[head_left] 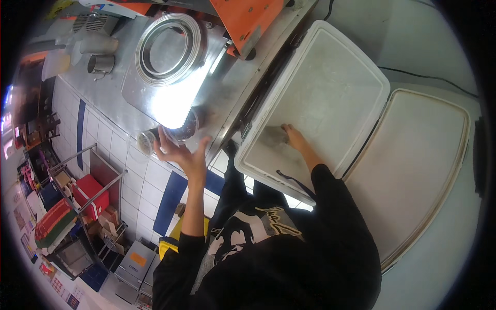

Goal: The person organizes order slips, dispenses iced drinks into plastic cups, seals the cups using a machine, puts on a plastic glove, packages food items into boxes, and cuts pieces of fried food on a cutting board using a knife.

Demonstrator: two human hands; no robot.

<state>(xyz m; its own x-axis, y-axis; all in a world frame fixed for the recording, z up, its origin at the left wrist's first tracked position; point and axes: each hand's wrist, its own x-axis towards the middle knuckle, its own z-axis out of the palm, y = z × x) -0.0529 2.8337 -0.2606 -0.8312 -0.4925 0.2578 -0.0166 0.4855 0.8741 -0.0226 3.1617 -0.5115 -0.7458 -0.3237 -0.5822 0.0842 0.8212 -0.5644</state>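
Note:
My left hand (180,153), fingers spread and holding nothing, is over the edge of a stainless steel counter (228,93). Just beyond its fingers stand a round clear container with dark contents (188,128) and a clear cup with pale grainy contents (145,143). My right hand (292,135) reaches inside a white cooler box (329,81), near its corner on my side. Its fingertips are beside a blurred greyish patch; whether they hold anything, I cannot tell. The cooler's lid (410,162) lies swung back on the right.
A metal appliance with a round steel ring (170,48) sits on the counter, an orange machine (252,23) behind it. A metal jug (100,64) stands farther left. A dark strap (296,182) hangs at the cooler's near edge. A cart holds a red box (91,195) at the left.

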